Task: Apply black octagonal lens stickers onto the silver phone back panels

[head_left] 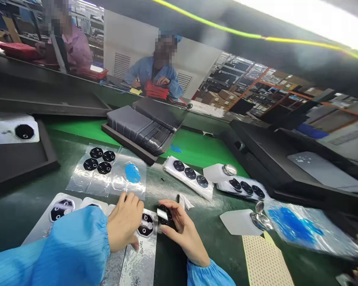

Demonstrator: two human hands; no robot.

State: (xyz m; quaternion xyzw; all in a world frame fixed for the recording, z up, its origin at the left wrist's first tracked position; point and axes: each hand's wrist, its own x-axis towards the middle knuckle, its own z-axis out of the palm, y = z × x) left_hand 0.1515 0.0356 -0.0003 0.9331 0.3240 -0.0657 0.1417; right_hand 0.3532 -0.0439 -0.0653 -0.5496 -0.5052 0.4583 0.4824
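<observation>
My right hand (186,234) pinches a shiny black plate (164,215) between thumb and fingers, just right of a silver panel. My left hand (123,220) lies over the silver panels, back upward, with fingers forward and thumb apart; I see nothing held in it. Beside it, the nearest silver panel (140,258) has a black octagonal area with round holes (146,224) at its far end. More silver panels lie to the left, one with a similar octagonal end (62,209), partly covered by my blue left sleeve (74,242).
Clear film (77,178) carries several black octagons and a blue patch. Stacked strips (191,174), white bottles with metal tops (238,222), a dotted yellow sheet (265,258) and a bag of blue pieces (298,226) lie right. A black tray (128,145) holds dark panels; co-workers sit beyond.
</observation>
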